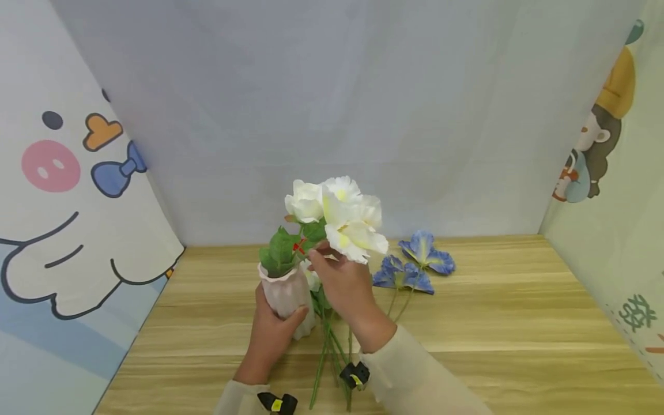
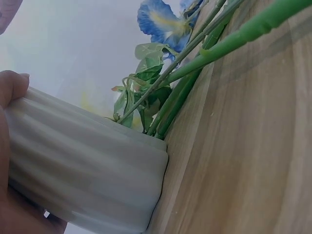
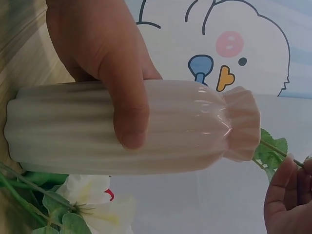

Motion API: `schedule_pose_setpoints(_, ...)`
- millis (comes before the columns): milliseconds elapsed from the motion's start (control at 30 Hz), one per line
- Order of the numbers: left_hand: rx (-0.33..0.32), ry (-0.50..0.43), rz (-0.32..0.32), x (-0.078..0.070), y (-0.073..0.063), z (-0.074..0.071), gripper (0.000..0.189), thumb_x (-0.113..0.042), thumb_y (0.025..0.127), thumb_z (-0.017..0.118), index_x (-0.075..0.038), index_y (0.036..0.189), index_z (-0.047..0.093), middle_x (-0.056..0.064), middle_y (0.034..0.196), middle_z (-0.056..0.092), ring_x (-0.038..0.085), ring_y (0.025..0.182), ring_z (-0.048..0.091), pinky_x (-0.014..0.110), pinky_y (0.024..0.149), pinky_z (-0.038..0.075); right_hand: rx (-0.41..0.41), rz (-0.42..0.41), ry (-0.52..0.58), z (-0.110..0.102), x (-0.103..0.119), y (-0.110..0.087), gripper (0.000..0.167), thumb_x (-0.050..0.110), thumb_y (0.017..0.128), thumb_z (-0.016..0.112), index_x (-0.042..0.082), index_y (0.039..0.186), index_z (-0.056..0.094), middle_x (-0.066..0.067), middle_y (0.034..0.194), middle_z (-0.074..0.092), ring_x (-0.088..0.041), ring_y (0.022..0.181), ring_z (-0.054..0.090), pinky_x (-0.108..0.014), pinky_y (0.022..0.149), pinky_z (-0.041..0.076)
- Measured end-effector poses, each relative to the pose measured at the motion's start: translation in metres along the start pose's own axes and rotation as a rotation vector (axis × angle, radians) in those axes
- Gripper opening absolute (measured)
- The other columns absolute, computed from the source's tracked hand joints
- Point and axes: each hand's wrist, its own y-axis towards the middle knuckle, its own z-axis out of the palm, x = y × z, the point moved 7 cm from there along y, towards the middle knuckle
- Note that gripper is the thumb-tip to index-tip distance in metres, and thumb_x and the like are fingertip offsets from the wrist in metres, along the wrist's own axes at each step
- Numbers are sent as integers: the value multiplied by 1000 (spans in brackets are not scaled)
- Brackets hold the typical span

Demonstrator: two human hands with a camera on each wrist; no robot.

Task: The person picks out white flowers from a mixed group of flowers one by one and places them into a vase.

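Thumb and fingertips of my right hand [image 1: 346, 288] are drawn together on a thin stem [image 3: 275, 148], pinching it just past the vase mouth; the right wrist view shows that stem running from the mouth to my fingertips. My left hand [image 1: 272, 334] grips the body of the pale fluted vase [image 1: 285, 293], thumb laid across the near side, the other fingers mostly hidden behind it. The vase stands on the bench [image 1: 498, 311], its foot against the wood in the left wrist view, its ruffled rim uppermost. Green leaves [image 1: 280, 252] crowd at the rim, and a small red piece [image 1: 299, 248] shows between them and my right fingertips. Large white blooms [image 1: 353, 216] spread above and beyond my right hand, with a rounder white flower [image 1: 304, 200] to their left (which of these belongs to the pinched stem, I cannot tell). Just right of the vase, low down, another white flower [image 1: 313, 279] lies with its leaves, partly covered by my right hand; long green stems [image 1: 319, 369] run from there toward me over the bench. Farther right lie blue flowers [image 1: 422, 253], their thin stems pointing back toward my forearm. Behind the bench hangs a plain pale backdrop [image 1: 415, 115]; cartoon figures mark the panels at either side.
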Motion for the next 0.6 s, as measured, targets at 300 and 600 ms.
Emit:
schedule_pose_setpoints(300, 38, -24, 33, -1, -1, 0, 91, -13, 89, 81, -13, 155, 18, 16, 132, 51, 29, 110, 57, 48, 90, 49, 70, -267, -394, 22, 6, 0, 37, 7, 91, 79, 1, 124, 64, -10, 122, 65, -27, 117, 61, -43, 97, 51)
schedule_pose_setpoints(600, 44, -11, 55, -3, -1, 0, 90, -11, 89, 81, -11, 155, 19, 15, 138, 48, 27, 115, 54, 48, 95, 45, 61, -93, -82, 17, -15, -5, 33, 1, 95, 70, -2, 127, 64, -15, 119, 68, -29, 112, 64, -44, 94, 53)
